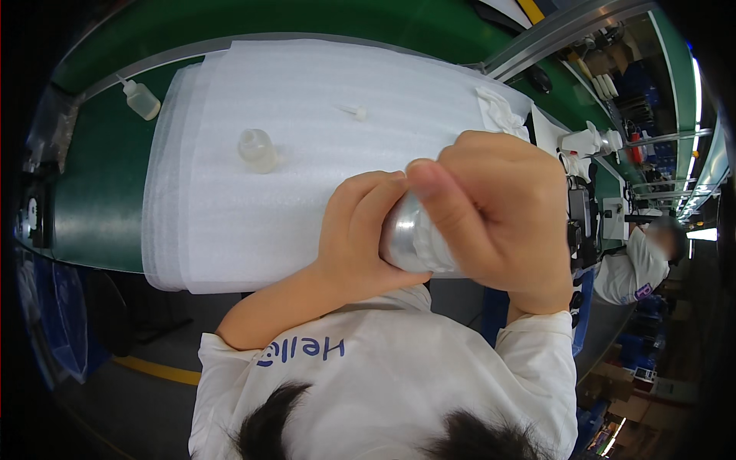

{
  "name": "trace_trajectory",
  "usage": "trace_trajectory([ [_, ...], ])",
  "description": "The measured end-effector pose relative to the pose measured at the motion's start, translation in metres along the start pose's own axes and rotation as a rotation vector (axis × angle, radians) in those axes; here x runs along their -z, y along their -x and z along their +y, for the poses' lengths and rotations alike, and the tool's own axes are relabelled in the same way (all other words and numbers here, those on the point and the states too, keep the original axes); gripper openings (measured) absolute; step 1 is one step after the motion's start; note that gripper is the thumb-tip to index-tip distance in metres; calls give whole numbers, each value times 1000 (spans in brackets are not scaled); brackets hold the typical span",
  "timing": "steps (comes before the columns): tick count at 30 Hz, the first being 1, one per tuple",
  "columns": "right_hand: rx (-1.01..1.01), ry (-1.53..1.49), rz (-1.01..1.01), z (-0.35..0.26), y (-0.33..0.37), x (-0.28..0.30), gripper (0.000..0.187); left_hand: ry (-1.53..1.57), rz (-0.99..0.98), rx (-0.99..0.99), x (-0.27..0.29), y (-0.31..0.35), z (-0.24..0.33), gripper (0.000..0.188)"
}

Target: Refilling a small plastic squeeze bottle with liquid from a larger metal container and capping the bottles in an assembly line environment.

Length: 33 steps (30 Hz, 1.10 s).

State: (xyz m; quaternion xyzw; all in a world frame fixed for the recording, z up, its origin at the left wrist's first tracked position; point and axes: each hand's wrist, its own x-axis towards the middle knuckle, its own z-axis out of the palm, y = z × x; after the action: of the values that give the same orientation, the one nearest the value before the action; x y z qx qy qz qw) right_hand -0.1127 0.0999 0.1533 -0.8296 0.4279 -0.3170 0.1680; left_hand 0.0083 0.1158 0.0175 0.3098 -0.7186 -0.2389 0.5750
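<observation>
Close to my body, at the near edge of the table, my left hand (353, 234) is wrapped around a shiny silver metal container (414, 238), perhaps a bottle or can. My right hand (498, 203) is closed over its top, thumb pointing left; what those fingers grip is hidden. Beyond my left hand, a small translucent squeeze bottle (258, 152) with no tip stands on the white foam sheeting (299, 84). Its likely match, a whitish nozzle cap (357, 113) with a thin spout, lies farther back.
Another squeeze bottle (142, 101), spout fitted, lies or stands on the green tabletop (100, 192) at far left. Crumpled white cloth or tissue (500, 113) sits at the back right. A metal frame post (552, 42) rises behind it. A co-worker (632, 268) is off to the right.
</observation>
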Motion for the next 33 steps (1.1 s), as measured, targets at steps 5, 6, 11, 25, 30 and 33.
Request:
trace_trajectory([
  [5, 191, 304, 103, 0, -3, -6, 25, 50, -48, 93, 6, -8, 6, 81],
  [6, 195, 300, 104, 1, -4, -6, 25, 59, -57, 111, 8, -10, 7, 81],
  [11, 147, 202, 10, 3, -9, -7, 23, 224, -193, 350, 4, -9, 0, 76],
  [25, 66, 48, 0, 13, -19, -14, 28, 255, -78, 273, 1, -13, -6, 71],
  [30, 49, 36, 6, 15, -21, -17, 28, 233, -17, 260, 4, -17, 0, 67],
  [33, 35, 55, 23, 14, -21, -19, 28, 251, -72, 319, 5, -16, -2, 66],
])
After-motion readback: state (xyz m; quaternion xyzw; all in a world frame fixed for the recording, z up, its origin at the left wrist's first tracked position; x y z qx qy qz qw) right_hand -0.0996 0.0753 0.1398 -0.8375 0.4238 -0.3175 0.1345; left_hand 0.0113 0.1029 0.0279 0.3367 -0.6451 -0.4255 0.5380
